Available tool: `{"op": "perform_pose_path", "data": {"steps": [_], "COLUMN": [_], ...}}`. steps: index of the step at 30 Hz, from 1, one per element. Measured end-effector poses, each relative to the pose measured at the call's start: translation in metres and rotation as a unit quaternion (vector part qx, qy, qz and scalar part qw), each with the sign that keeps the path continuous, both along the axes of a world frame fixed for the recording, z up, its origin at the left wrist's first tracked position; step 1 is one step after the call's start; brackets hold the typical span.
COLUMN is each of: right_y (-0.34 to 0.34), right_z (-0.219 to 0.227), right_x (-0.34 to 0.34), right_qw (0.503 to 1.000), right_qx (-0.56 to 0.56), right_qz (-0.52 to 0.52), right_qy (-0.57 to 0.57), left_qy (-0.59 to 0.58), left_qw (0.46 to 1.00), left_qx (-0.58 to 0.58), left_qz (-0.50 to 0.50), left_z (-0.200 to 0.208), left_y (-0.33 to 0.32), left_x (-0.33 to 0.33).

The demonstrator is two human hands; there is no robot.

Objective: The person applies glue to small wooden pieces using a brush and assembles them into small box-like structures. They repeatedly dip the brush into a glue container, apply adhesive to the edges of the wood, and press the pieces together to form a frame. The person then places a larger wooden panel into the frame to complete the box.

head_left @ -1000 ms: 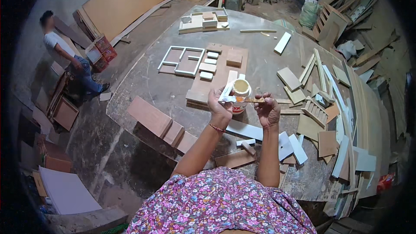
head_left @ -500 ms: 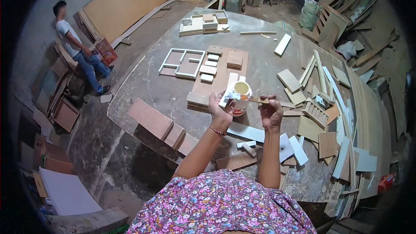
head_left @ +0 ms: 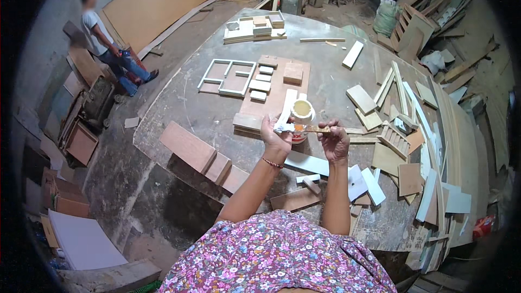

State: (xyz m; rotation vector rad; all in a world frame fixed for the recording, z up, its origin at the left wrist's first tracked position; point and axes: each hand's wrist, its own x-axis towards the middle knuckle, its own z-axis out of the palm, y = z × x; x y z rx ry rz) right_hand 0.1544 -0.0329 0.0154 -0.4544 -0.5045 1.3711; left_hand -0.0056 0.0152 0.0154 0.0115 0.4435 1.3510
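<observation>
My left hand [head_left: 277, 137] grips a small white wooden piece [head_left: 285, 114], which is tilted up between thumb and fingers. In my right hand [head_left: 335, 141] is a paintbrush [head_left: 316, 129], pinched by its wooden handle. Its bristles, coated in white, touch the piece near the left fingertips. Just behind the brush stands an uncovered white tub [head_left: 302, 109] with a pale substance inside; its front is partly hidden by the brush and hands. Beyond my left hand, a brown board [head_left: 263, 106] carries several small white blocks [head_left: 259, 86] and a wooden block [head_left: 293, 72].
A white divided frame [head_left: 226, 77] lies left of the board, and a partitioned wooden assembly [head_left: 254, 29] sits at the far edge. Offcuts [head_left: 362, 99] crowd the table's right side. Brown planks [head_left: 188, 146] lie near left. Another person [head_left: 103, 38] stands beyond the table's left edge.
The brush has shifted slightly left and down along the white piece, my right hand moving with it. The piece has turned a little. The other person has stepped to the right.
</observation>
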Motion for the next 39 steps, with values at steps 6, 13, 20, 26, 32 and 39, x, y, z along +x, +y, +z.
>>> {"op": "perform_pose_path", "data": {"steps": [6, 13, 20, 26, 32, 39], "right_y": [-0.004, -0.001, 0.001, 0.003, 0.007, 0.009], "right_z": [-0.005, 0.002, -0.006, -0.004, -0.009, -0.003], "right_x": [0.009, -0.001, -0.004, -0.001, 0.007, 0.002], "right_qw": [1.000, 0.999, 1.000, 0.999, 0.996, 0.993], "right_qx": [-0.012, -0.032, -0.023, -0.020, -0.024, 0.022], "right_qz": [-0.012, -0.031, 0.000, -0.049, -0.081, -0.097], "right_qy": [0.017, 0.027, 0.016, -0.001, -0.007, 0.059], "left_qy": [0.003, -0.013, -0.006, 0.016, 0.024, 0.014], "left_qw": [0.999, 0.999, 0.998, 0.998, 0.998, 0.998], "left_qx": [-0.042, 0.000, -0.055, -0.039, -0.009, -0.015], "left_qz": [0.012, -0.039, -0.010, -0.045, -0.057, -0.057], "left_z": [0.010, 0.005, 0.013, 0.011, -0.004, 0.007], "left_y": [-0.001, -0.005, -0.004, -0.006, -0.006, -0.010], "left_x": [-0.003, -0.004, 0.000, -0.003, -0.002, 0.000]}}
